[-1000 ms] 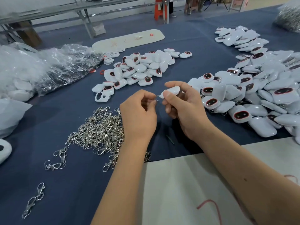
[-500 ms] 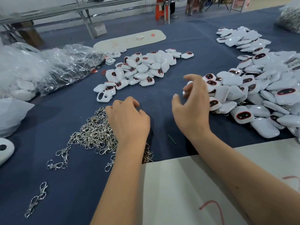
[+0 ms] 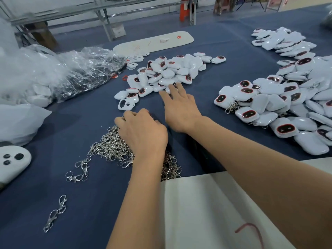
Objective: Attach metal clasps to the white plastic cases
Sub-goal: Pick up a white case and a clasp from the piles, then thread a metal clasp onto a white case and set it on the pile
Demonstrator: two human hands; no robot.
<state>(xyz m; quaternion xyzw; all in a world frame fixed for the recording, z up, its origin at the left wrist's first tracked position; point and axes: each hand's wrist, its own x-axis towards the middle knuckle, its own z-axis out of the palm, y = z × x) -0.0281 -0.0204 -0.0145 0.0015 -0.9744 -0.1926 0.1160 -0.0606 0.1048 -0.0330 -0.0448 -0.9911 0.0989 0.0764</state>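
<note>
Cases [image 3: 167, 76] form three heaps; clasps [image 3: 115, 148] one heap, both hands reaching.

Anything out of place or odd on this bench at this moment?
Only strays: a lone clasp and a linked few lie apart from the clasp pile, and one hollow case frame sits off the middle case pile. Nothing looks damaged.
</note>
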